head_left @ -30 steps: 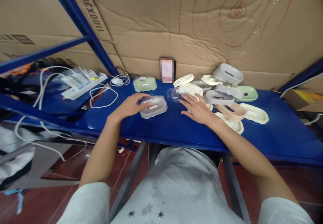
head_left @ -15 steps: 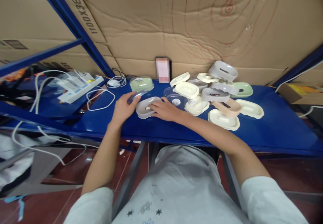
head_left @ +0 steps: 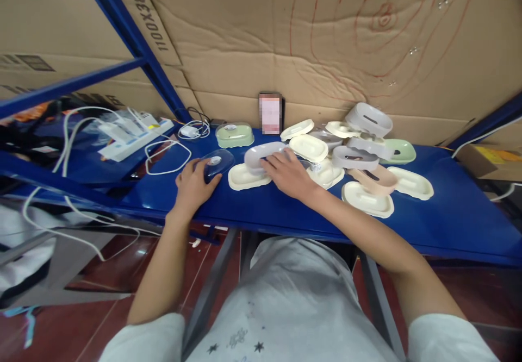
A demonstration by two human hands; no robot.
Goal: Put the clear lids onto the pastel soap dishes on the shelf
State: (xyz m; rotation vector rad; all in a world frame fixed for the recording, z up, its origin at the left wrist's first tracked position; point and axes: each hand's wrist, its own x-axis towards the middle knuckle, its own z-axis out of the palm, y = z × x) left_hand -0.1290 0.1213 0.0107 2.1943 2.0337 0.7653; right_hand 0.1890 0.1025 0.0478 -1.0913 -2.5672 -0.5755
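Resting on the blue counter [head_left: 285, 210], the left hand [head_left: 191, 185] lies palm down with its fingers [head_left: 204, 167] curled over the near edge of a clear lid [head_left: 218, 163], which sits flat on the counter just left of a cream tray [head_left: 244, 178]. The right hand [head_left: 287, 174] reaches across in front of the body, and its fingers [head_left: 271, 161] are bent around the rim of a grey dish [head_left: 261, 154], holding it tilted above the back edge of the cream tray; whether the dish touches the tray I cannot tell. Just beyond the right hand lies a loose pile of soap dishes [head_left: 359, 155] in cream, grey, pale green and beige, some stacked on one another and some lying singly toward the right. A pale green dish with a clear cover [head_left: 234, 133] stands alone near the back, beside a small upright phone [head_left: 270, 113] leaning against the cardboard wall [head_left: 326, 52]. On the far left a white power strip [head_left: 130, 136] and white cables [head_left: 167, 155] lie on the counter, well apart from both hands.
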